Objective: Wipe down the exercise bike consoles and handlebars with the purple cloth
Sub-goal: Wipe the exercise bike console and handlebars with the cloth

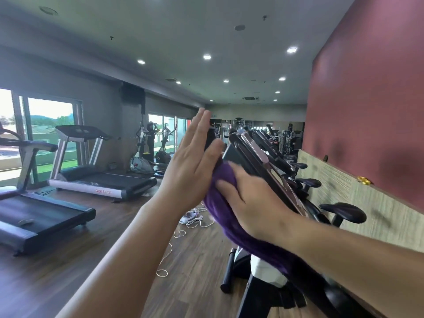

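Head view: gym floor, row of exercise bikes along the right side. Nearest exercise bike (251,294) close in front, its console (250,148) tilted and seen nearly edge-on. Purple cloth (221,203) lies against the console's near face, low on it, with the rest of the cloth trailing down under the right forearm toward the bike frame. Right hand (249,203) lies on top of the cloth, fingers (226,182) laid fairly flat and slightly spread, pressing the cloth to the console rather than bunching it; the hand is a little blurred. Left hand (195,157) stands upright just left of the console, back of the hand toward the viewer, fingers straight and together, pointing up, holding nothing. Thumb sits by the console's left edge just above the cloth; cannot tell whether the palm touches the console. More consoles line up close behind the first one. Black bike seats (344,212) show to the right, near a red wall (367,111) with a pale panel along its lower part. Two treadmills (103,180) stand to the left in front of windows (50,115). White cables (195,218) lie loose on the dark wooden floor (114,260) between the treadmills and the bikes.
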Available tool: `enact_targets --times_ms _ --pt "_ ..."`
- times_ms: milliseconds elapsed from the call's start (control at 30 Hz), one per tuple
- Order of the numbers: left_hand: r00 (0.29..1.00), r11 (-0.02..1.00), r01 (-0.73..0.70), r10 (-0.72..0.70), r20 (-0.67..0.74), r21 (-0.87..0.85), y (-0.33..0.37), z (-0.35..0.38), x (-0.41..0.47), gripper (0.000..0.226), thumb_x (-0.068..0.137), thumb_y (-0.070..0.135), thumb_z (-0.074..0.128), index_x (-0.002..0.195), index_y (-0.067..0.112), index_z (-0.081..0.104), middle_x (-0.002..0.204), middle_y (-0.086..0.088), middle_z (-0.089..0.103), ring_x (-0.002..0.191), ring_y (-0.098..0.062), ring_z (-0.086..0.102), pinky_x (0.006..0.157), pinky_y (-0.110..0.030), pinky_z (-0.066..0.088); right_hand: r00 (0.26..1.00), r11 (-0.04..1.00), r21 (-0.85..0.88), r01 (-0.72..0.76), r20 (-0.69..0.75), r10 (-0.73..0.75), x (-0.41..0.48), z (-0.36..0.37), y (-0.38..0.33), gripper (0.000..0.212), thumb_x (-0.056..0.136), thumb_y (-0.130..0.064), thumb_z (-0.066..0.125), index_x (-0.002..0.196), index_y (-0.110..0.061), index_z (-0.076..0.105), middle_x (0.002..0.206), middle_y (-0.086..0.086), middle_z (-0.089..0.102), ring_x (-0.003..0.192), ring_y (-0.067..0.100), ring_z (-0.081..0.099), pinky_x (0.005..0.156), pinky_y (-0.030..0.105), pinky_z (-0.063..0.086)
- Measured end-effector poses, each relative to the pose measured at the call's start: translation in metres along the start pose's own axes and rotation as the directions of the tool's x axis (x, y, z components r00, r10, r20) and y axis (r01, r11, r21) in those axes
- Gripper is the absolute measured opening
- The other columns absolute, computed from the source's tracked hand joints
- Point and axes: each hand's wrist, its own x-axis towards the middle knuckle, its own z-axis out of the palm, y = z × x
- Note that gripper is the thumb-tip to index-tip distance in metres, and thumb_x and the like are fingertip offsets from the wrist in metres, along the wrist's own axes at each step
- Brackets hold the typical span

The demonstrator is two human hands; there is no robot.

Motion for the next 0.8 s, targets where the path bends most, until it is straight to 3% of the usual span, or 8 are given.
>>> enact_targets --times_ms 133,233,300,433,567,633,700,800 --pt "1.000 0.999 0.006 -0.007 -0.014 -0.032 0.001 -0.003 -0.004 0.066 0.100 0.061 0.019 0.160 0.034 0.022 0.167 0.024 0.013 0.149 0.013 0.010 0.114 -0.007 0.009 0.986 0.970 0.242 0.023 -0.164 0.018 0.049 0.015 -0.027 0.055 0.102 -0.048 0.041 0.150 -0.019 0.040 0.131 0.008 0.065 0.116 0.024 0.065 0.101 0.039 0.051" --pt "1.000 1.000 -0.011 0.011 -0.011 -0.004 0.001 -0.003 -0.011 0.072 0.097 0.064 0.016 0.161 0.032 0.020 0.167 0.025 0.008 0.149 0.015 0.007 0.112 -0.004 0.007 0.999 0.996 0.088 0.020 -0.046 -0.016 0.034 0.015 -0.020 0.075 0.106 -0.044 0.044 0.166 -0.020 0.007 0.163 0.006 0.039 0.144 0.022 0.045 0.114 0.024 0.033" --pt "1.000 0.998 -0.028 0.028 0.001 0.054 0.002 -0.001 -0.015 0.073 0.097 0.064 0.015 0.162 0.030 0.017 0.168 0.023 0.004 0.151 0.010 0.004 0.116 -0.008 0.006 0.994 0.998 -0.068 0.001 0.105 0.007 0.001 0.004 -0.002 0.076 0.105 -0.046 0.049 0.164 -0.021 0.011 0.155 0.005 0.050 0.137 0.024 0.053 0.114 0.030 0.038" --pt "0.996 0.981 -0.090 0.091 -0.002 0.169 0.006 0.005 -0.025 0.071 0.101 0.056 0.020 0.162 0.021 0.016 0.171 0.012 0.001 0.155 -0.002 -0.005 0.128 -0.034 0.006 0.909 0.977 -0.203 -0.069 0.392 0.146 -0.066 -0.039 0.028 0.051 0.102 -0.055 0.051 0.145 -0.032 0.037 0.101 -0.007 0.072 0.094 0.008 0.067 0.092 0.029 0.050" --pt "0.994 0.982 -0.106 0.108 -0.008 0.158 0.006 0.014 -0.047 0.068 0.103 0.052 0.024 0.161 0.017 0.021 0.171 0.009 0.007 0.157 -0.006 -0.002 0.127 -0.030 0.005 0.886 0.968 -0.243 -0.070 0.430 0.172 -0.069 -0.046 0.030 0.046 0.102 -0.057 0.049 0.139 -0.032 0.039 0.084 -0.008 0.066 0.079 0.005 0.063 0.078 0.021 0.049" --pt "0.995 0.984 -0.094 0.095 0.001 0.153 0.005 0.019 -0.060 0.067 0.104 0.051 0.023 0.161 0.017 0.023 0.171 0.009 0.008 0.157 -0.006 0.001 0.127 -0.030 0.008 0.932 0.985 -0.172 -0.025 0.351 0.085 -0.045 -0.031 0.022 0.041 0.104 -0.052 0.049 0.136 -0.027 0.043 0.084 -0.015 0.059 0.079 0.003 0.058 0.072 0.019 0.041" --pt "0.996 0.987 -0.089 0.090 -0.003 0.133 0.005 0.024 -0.069 0.066 0.104 0.051 0.022 0.160 0.015 0.025 0.171 0.007 0.010 0.157 -0.007 0.004 0.127 -0.033 0.011 0.961 0.996 -0.095 0.001 0.275 0.025 -0.021 -0.016 0.012 0.039 0.104 -0.051 0.049 0.130 -0.021 0.047 0.101 -0.010 0.063 0.095 0.012 0.060 0.079 0.026 0.038" --pt "0.996 0.992 -0.074 0.079 -0.037 0.105 0.008 0.028 -0.072 0.064 0.105 0.047 0.022 0.159 0.013 0.028 0.170 0.006 0.014 0.157 -0.008 0.009 0.127 -0.040 0.016 0.950 0.998 -0.062 -0.012 0.312 0.031 -0.010 -0.014 0.011 0.043 0.103 -0.055 0.048 0.128 -0.020 0.049 0.121 -0.002 0.062 0.111 0.016 0.059 0.092 0.031 0.043"
